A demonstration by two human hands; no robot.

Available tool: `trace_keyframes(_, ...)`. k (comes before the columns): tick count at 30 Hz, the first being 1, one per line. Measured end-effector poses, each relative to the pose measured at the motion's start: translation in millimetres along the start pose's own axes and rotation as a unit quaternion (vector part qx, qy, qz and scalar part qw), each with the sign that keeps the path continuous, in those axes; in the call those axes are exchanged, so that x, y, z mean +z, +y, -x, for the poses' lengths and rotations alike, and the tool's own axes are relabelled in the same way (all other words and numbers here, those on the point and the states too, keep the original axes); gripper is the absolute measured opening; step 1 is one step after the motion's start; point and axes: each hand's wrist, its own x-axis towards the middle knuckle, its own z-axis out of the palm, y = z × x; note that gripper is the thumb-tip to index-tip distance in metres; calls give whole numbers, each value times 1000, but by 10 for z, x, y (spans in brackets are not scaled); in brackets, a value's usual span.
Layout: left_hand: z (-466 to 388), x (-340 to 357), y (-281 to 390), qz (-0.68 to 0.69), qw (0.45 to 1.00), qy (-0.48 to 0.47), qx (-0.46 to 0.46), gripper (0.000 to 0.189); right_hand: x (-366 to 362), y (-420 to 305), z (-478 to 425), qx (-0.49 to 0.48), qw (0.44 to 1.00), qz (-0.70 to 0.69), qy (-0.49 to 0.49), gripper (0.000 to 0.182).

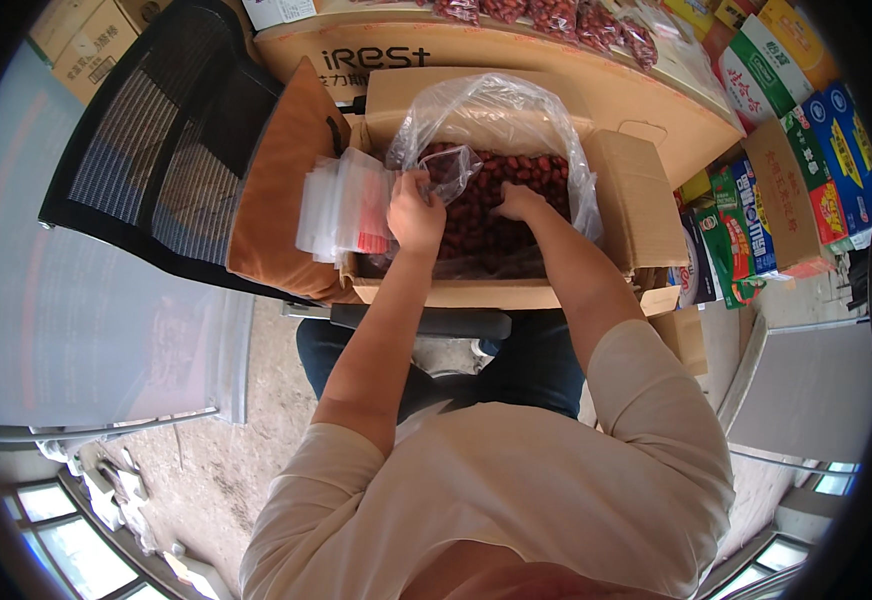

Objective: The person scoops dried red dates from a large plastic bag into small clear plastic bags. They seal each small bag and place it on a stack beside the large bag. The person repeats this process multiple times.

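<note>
An open cardboard box (pixel 635 199) stands before me, lined with a clear plastic bag (pixel 548 94) and holding many dark red dried fruits (pixel 473 217) that look like jujubes. My left hand (pixel 415 214) grips a small clear plastic bag (pixel 455 166) above the left part of the fruit. My right hand (pixel 520 202) reaches down among the fruit; its fingertips are partly hidden, so whether it holds any is unclear. Just left of my left hand, a stack of flat clear bags with red parts (pixel 342 206) lies at the box's left edge.
A black mesh office chair (pixel 158 150) with an orange cushion (pixel 278 202) stands at the left. Behind the box, a long carton (pixel 496 64) carries several filled bags of red fruit (pixel 552 16). Stacked product cartons (pixel 781 187) line the right side. A chair armrest (pixel 436 322) lies below the box.
</note>
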Motion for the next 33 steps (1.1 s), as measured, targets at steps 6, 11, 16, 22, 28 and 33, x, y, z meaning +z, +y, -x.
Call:
trace_keyframes(6, -5, 41, -32, 4, 1000, 0, -8, 25, 66, 284, 8, 56, 920, -52, 385, 89)
trace_keyframes(11, -29, 38, 25, 8, 1000, -7, 7, 24, 82, 450, -263, -40, 942, -100, 317, 86)
trace_keyframes(16, -5, 51, -30, 23, 1000, -10, 2, 25, 118, 178, -170, -74, 970, -69, 221, 69)
trace_keyframes(22, -1, 70, -34, 21, 999, -34, 4, 30, 45, 367, -292, -136, 976, -130, 108, 45)
trace_keyframes(28, 49, 131, -151, 50, 992, -111, 21, 40, 45, 536, -271, 20, 944, -129, 303, 71)
trace_keyframes(33, 57, 140, -94, 66, 987, -143, 13, 48, 173, 369, -72, 54, 986, -10, 157, 102)
